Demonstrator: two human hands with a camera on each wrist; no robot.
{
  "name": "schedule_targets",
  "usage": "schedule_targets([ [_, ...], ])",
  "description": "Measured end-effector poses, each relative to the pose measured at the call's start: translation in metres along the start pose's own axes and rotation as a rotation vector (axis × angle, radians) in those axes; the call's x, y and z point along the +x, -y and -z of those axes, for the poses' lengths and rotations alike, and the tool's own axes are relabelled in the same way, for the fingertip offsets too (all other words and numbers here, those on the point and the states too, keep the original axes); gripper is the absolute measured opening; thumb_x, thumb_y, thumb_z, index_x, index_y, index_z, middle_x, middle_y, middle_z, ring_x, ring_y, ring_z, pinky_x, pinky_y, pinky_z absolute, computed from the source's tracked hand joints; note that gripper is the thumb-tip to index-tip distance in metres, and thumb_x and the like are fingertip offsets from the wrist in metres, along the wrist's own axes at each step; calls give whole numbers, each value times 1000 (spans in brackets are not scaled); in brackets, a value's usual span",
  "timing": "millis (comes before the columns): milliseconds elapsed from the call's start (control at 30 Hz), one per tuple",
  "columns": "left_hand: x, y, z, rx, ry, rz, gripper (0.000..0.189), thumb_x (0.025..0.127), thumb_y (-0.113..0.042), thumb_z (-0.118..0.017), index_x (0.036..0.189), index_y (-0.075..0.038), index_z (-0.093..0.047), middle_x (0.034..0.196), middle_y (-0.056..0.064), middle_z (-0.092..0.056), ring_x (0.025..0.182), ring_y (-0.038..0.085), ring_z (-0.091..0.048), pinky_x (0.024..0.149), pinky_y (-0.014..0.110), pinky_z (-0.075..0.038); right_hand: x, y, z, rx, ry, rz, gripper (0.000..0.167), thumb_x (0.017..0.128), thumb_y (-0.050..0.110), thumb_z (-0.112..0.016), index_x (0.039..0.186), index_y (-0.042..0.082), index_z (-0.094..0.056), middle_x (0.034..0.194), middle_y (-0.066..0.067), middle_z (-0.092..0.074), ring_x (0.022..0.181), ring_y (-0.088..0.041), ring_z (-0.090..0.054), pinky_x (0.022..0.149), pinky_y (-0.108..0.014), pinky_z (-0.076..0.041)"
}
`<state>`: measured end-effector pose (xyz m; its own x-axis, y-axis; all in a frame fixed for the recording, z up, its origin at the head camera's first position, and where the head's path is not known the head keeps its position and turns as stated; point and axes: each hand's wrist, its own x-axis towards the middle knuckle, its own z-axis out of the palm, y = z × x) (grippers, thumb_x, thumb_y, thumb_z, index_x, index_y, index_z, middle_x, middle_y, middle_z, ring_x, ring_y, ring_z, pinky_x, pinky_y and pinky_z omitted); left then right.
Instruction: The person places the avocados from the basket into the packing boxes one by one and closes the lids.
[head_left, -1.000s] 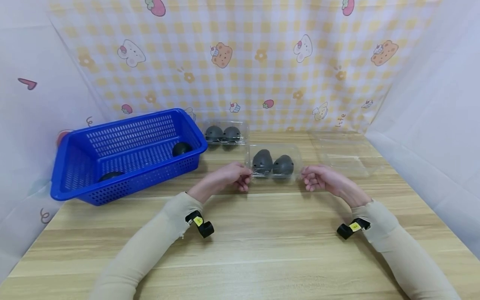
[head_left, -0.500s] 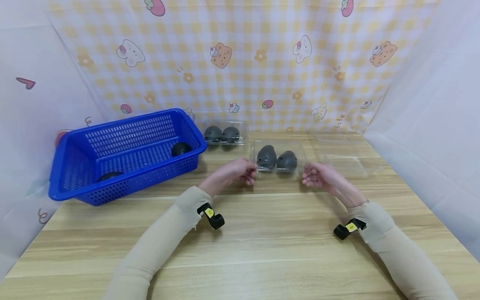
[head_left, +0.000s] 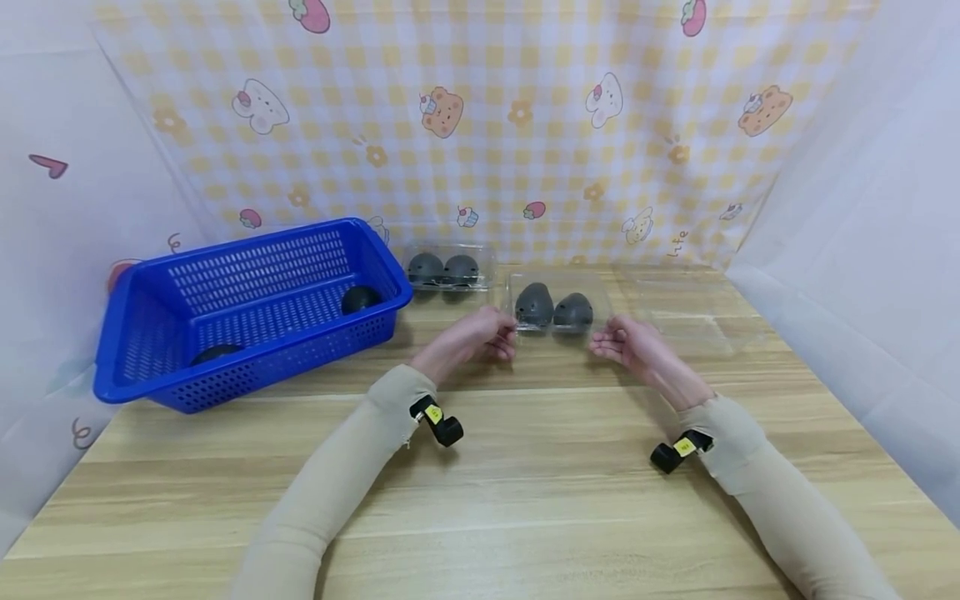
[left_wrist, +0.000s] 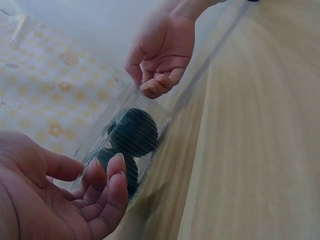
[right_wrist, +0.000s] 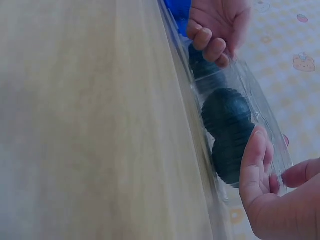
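A clear plastic clamshell box (head_left: 558, 287) sits in the middle of the table with two dark, avocado-shaped fruits (head_left: 534, 307) inside, one taller than the other. At its left end, my left hand (head_left: 487, 333) pinches the edge between thumb and fingers. My right hand (head_left: 637, 350) has its thumb and curled fingers on the right end. In the left wrist view the fruits (left_wrist: 134, 132) show dark green through the ribbed plastic wall. The right wrist view has my right thumb and fingers on either side of the box's near corner, partly hiding one fruit (right_wrist: 227, 112).
A second clear box (head_left: 480, 254) with two dark fruits stands behind, to the left. The blue plastic basket (head_left: 262, 354) at the left holds two dark fruits (head_left: 362, 298). Another clear plastic box (head_left: 686, 308) lies at the right back, near the patterned curtain (head_left: 525, 150).
The box has slid away from me and slightly right. My left hand has moved right and forward with it; my right hand has moved forward and closed in on the right end.
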<state>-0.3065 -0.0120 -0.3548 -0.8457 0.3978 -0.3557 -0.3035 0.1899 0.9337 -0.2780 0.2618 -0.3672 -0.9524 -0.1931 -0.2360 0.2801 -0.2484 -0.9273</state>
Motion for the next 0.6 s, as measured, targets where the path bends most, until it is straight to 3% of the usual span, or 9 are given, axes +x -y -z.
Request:
schedule_targets([
  [233, 8, -2, 1, -13, -30, -15, 32, 106, -9, -44, 124, 17, -52, 83, 13, -58, 64, 21, -62, 60, 25, -54, 11, -1, -6, 51, -50, 25, 13, 107, 3, -30, 103, -4, -40, 87, -11, -63, 77, -18, -69, 80, -26, -58],
  [467, 18, -5, 2, -55, -74, -12, 32, 106, -9, -45, 123, 17, -53, 83, 12, -59, 64, 20, -64, 62, 27, -56, 21, 1, -10, 113, -89, 24, 23, 111, 17, -32, 101, -2, -39, 86, -12, -63, 78, -21, -70, 82, -28, -58],
  [600, 23, -5, 1, -74, -98, -14, 29, 106, -9, -44, 118, 16, -54, 80, 10, -59, 63, 20, -64, 63, 26, -56, 27, 4, -11, 140, -94, -1, 19, 111, 12, -29, 101, -2, -38, 88, -13, -62, 80, -23, -70, 85, -28, -57],
])
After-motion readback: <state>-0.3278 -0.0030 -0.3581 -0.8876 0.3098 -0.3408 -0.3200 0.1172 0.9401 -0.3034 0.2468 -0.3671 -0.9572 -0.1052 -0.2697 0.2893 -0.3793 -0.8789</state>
